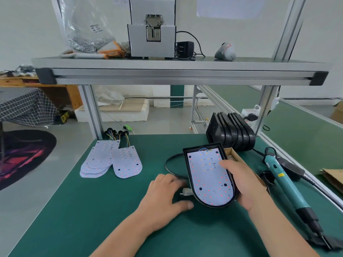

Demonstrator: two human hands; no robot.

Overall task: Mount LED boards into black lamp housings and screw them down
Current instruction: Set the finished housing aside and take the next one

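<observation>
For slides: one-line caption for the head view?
Right hand grips black housing with LED board seated inside; left hand rests on the mat beside it; screwdriver lies untouched.

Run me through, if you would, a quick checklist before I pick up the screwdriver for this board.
1. LED board lies inside the black housing rim: ok.
2. Housing held steady: ok, the right hand grips its right edge, thumb on the board.
3. A hand free for the tool: ok, the left hand rests on the mat beside the housing, holding nothing.
4. Screwdriver close by: ok, it lies on the mat right of the housing.
5. Screws left in the cardboard box: cannot tell, mostly hidden.
6. Board holes aligned with housing posts: cannot tell.
</observation>
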